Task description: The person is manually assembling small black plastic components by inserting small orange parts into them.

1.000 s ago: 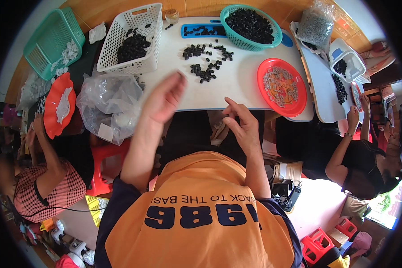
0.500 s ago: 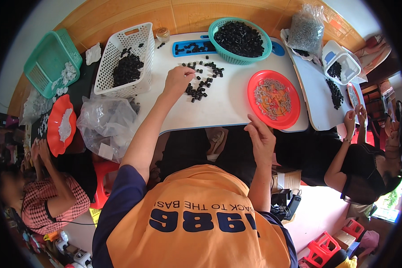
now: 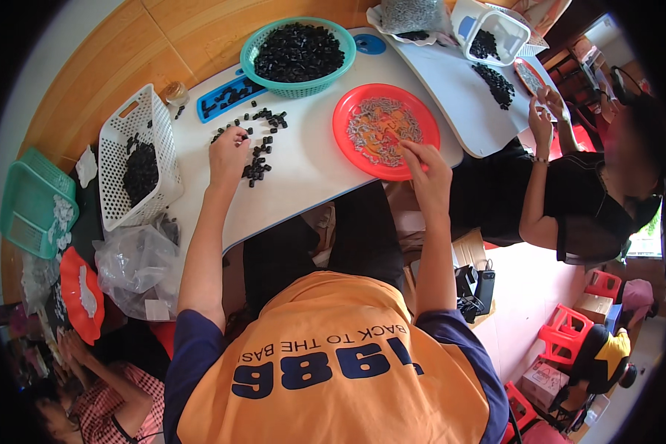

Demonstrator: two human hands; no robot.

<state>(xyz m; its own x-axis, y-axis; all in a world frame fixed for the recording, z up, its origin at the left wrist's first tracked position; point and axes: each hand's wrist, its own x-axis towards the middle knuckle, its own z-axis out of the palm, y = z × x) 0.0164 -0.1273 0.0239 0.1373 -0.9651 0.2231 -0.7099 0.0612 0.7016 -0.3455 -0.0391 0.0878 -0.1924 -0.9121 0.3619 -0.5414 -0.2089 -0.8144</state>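
Observation:
My left hand [image 3: 229,154] is closed in a pinch over the white table [image 3: 303,140], among scattered small black plastic pieces [image 3: 257,169]. What its fingertips hold, if anything, is too small to make out. My right hand [image 3: 428,174] reaches over the near right rim of a red round plate [image 3: 342,137], which holds many thin grey metal pieces [image 3: 377,122] that look like screws. Thumb and forefinger are brought together at the heap, and anything between them cannot be made out.
Behind lie a teal basket [image 3: 345,65] heaped with black pieces and a blue tray [image 3: 207,112]. To the left stand a white basket [image 3: 169,166] and a clear plastic bag [image 3: 129,266]. Co-workers sit on both sides; a second table [image 3: 436,89] adjoins at right.
My right hand has moved from beside the plate to its grey pieces. The left hand stays among the black pieces. The whole view has turned toward the right.

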